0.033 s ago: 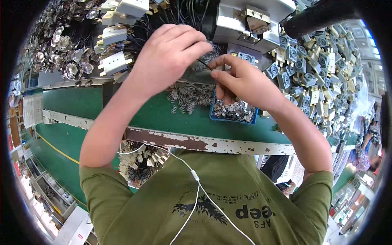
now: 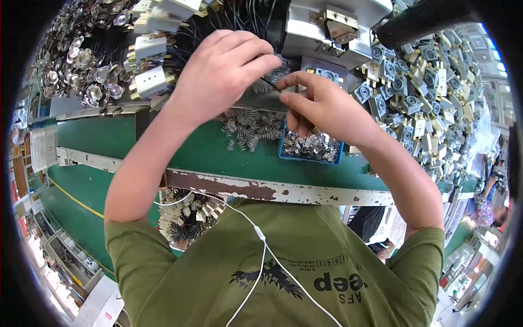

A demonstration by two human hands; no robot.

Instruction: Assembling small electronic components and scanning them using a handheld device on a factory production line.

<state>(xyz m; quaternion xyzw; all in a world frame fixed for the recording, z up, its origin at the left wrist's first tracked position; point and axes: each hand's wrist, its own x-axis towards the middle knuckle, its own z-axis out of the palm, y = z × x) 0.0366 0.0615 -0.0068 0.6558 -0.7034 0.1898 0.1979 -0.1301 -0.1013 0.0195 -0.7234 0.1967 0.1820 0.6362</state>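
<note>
A thin black wire (image 2: 269, 83) spans the short gap between my two hands. My left hand (image 2: 226, 71) is closed on one end, its fingers bent over the back of the bench and its fingertips partly hidden. With thumb and index finger, my right hand (image 2: 327, 106) pinches the wire's other end; its remaining fingers curl above a blue bin (image 2: 310, 160) of small metal pieces (image 2: 316, 147). Below and between the hands lies a heap of coil springs (image 2: 253, 128). More black wires (image 2: 248, 16) bunch up behind my left hand.
A metal fixture (image 2: 305, 35) stands at the back centre. Grey and white plug housings (image 2: 414, 103) pile up on the right, beneath a dark pipe (image 2: 425, 24). Round metal parts (image 2: 98, 76) and white plug blocks (image 2: 150, 82) crowd the left. The green bench has a chipped front edge (image 2: 261, 188).
Both hands have barely shifted, keeping the wire between them; the left has moved very slightly. Nothing has been let go or picked up.
</note>
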